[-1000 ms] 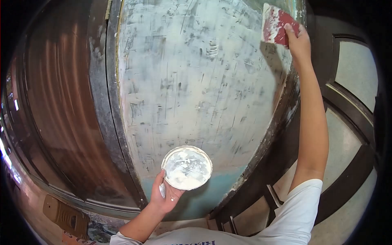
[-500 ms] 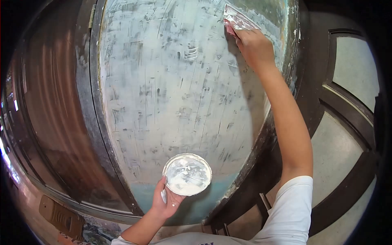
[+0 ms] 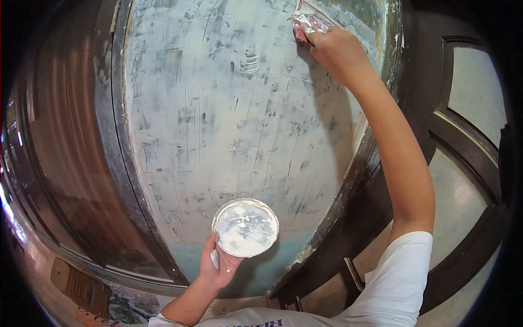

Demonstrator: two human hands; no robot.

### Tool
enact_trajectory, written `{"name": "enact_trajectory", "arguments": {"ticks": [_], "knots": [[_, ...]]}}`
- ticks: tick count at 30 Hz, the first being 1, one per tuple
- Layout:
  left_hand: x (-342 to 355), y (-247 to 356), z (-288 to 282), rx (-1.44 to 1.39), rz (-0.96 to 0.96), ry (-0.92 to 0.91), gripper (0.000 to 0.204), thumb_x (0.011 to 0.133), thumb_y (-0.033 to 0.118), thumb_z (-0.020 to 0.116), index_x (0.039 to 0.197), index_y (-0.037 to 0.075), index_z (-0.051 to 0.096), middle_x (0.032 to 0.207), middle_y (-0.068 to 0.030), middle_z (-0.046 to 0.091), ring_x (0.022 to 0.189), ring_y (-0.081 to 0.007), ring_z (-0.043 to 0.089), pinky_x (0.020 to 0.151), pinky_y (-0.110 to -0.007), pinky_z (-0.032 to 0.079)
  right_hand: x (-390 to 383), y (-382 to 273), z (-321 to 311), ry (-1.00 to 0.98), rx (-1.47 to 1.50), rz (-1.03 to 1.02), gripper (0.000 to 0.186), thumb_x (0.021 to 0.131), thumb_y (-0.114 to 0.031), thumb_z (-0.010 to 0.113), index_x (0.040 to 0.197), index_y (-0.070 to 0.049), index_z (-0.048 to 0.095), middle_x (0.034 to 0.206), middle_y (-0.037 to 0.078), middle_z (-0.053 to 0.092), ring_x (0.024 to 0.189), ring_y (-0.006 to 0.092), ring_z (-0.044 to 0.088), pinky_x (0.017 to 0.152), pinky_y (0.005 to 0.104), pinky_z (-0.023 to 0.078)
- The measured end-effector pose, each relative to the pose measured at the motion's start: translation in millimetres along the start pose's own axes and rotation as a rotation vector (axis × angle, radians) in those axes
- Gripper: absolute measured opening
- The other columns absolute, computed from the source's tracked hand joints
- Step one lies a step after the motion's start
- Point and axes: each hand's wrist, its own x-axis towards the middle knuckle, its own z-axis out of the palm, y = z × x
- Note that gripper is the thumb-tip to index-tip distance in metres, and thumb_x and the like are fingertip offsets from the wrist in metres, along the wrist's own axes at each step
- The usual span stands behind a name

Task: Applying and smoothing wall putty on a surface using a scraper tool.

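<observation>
My left hand holds a round white lid smeared with white paste, low before the wall panel; a small pale tool, hard to make out, lies against the palm. High at the right, my right hand grips a red, paste-covered scraper against the panel, its shadow falling below it. The panel has a patchy whitish coat with dark scratches and a blue-green lower band.
A dark wooden door with a reddish, glossy pane stands at left. Dark-framed pale panels are at right, close to my arm. A brown plastic object sits at lower left beside a printed sheet.
My right hand has swept leftward along the upper panel with the scraper, now tilted, then shifted slightly up. My left hand and lid dipped, then rose slightly. The view has shifted a little.
</observation>
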Motion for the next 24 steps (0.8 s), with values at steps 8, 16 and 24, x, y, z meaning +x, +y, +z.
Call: {"name": "enact_trajectory", "arguments": {"ticks": [8,16,24], "knots": [[-28,9,4,0.039,0.041,-0.034,0.057,0.097,0.038,0.043,0.144,0.007,0.032,0.143,-0.0136,0.043,0.13,-0.0296,0.044,0.108,-0.047,0.037,-29,-6,-14,0.029,0.01,-0.012,0.015,0.077,-0.006,0.06,0.092,-0.008,0.064,0.08,0.01,0.065,0.078,0.0273,0.064,0.066,0.0389,0.054],[-48,11,-1,0.049,0.067,-0.002,0.058,0.097,0.039,0.044,0.144,0.007,0.032,0.144,-0.0138,0.042,0.131,-0.0308,0.043,0.108,-0.049,0.036,-8,30,-39,0.429,0.059,0.19,0.038,0.08,-0.011,0.064,0.117,-0.017,0.063,0.086,0.009,0.066,0.079,0.0305,0.063,0.066,0.0398,0.052],[-54,11,-4,0.051,0.053,0.008,0.059,0.097,0.039,0.044,0.144,0.007,0.031,0.144,-0.0138,0.042,0.131,-0.0303,0.043,0.108,-0.047,0.036,-29,-31,1,0.155,0.076,0.166,0.023,0.08,-0.01,0.062,0.103,-0.011,0.066,0.085,0.011,0.065,0.082,0.0295,0.064,0.069,0.0388,0.053]]}}
